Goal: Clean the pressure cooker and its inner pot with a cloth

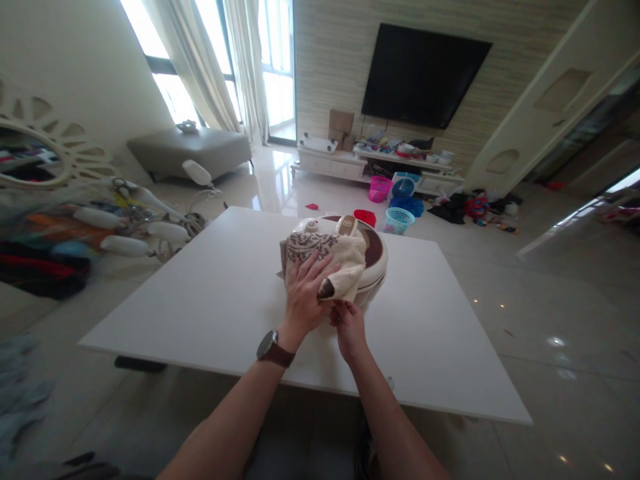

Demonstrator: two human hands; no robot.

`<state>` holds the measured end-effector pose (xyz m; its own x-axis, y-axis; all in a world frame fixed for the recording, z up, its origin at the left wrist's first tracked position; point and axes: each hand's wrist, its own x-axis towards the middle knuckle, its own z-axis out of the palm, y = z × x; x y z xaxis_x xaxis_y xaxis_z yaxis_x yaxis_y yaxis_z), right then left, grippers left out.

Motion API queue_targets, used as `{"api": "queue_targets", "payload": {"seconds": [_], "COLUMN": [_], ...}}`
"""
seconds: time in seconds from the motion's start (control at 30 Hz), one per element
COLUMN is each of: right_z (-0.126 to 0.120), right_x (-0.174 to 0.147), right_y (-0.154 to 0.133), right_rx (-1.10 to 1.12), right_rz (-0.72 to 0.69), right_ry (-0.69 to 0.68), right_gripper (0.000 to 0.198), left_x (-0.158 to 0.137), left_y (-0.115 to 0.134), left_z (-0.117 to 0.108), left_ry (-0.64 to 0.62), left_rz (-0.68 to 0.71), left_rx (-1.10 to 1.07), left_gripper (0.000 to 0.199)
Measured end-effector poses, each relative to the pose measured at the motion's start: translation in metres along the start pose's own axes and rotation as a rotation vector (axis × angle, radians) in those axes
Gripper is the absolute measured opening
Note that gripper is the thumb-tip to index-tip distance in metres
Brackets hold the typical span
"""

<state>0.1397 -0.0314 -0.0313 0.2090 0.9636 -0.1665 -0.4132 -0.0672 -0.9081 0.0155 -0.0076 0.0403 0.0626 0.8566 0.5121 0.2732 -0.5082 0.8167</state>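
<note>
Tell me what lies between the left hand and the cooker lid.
In the head view, a cream patterned cloth lies between the left hand and the cooker lid; the hand presses flat on it.

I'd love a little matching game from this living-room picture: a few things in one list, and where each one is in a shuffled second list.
Things:
1. cloth
2. left hand
3. cooker
4. TV

Places:
A. hung on the far wall
B. standing on the white table
C. draped over the cooker's top
D. pressed flat on the cloth

Pairs: 1-C, 2-D, 3-B, 4-A

The right hand is at the cloth's lower edge, at the cooker's near side.
</note>
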Motion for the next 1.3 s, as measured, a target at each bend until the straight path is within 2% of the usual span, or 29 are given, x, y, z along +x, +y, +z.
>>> {"api": "queue_targets", "payload": {"seconds": [0.1, 0.17, 0.27, 0.33, 0.5, 0.63, 0.77, 0.83, 0.93, 1.07, 1.3], "right_z": [-0.001, 0.000, 0.000, 0.000, 0.000, 0.000, 0.000, 0.001, 0.000, 0.000, 0.003], "right_x": [-0.001, -0.003, -0.003, -0.003, -0.003, -0.003, -0.004, -0.005, -0.006, -0.006, -0.005], "right_y": [-0.001, -0.002, -0.002, -0.002, -0.003, -0.005, -0.007, -0.008, -0.010, -0.013, -0.015], "right_rx": [-0.016, -0.015, -0.002, 0.003, 0.000, 0.001, -0.023, -0.030, -0.031, -0.047, -0.047], "right_rz": [0.004, 0.028, 0.042, 0.034, 0.035, 0.035, 0.038, 0.045, 0.061, 0.066, 0.071], "right_ry": [-0.016, -0.003, 0.017, 0.022, 0.031, 0.026, 0.026, 0.027, 0.020, 0.013, 0.024], "right_gripper": [0.051, 0.053, 0.053, 0.052, 0.053, 0.055, 0.056, 0.056, 0.057, 0.056, 0.053], "left_x": [0.000, 0.000, 0.000, 0.001, -0.003, -0.023, -0.065, -0.088, -0.109, -0.107, -0.086], "left_y": [-0.012, -0.028, -0.056, -0.074, -0.099, -0.089, -0.064, -0.052, -0.038, -0.028, -0.032], "left_z": [-0.007, -0.008, -0.005, -0.003, -0.004, 0.015, 0.056, 0.077, 0.096, 0.101, 0.088], "left_ry": [0.036, 0.144, 0.392, 0.507, 0.531, 0.575, 0.671, 0.614, 0.518, 0.521, 0.638], "left_rz": [0.064, 0.019, -0.200, -0.367, -0.649, -0.709, -0.749, -0.785, -0.752, -0.784, -0.865], "left_rx": [0.025, -0.027, -0.222, -0.331, -0.323, -0.301, -0.376, -0.401, -0.487, -0.516, -0.507], "left_gripper": [0.043, 0.045, 0.039, 0.029, 0.019, 0.026, 0.031, 0.028, 0.020, 0.014, 0.025]}}
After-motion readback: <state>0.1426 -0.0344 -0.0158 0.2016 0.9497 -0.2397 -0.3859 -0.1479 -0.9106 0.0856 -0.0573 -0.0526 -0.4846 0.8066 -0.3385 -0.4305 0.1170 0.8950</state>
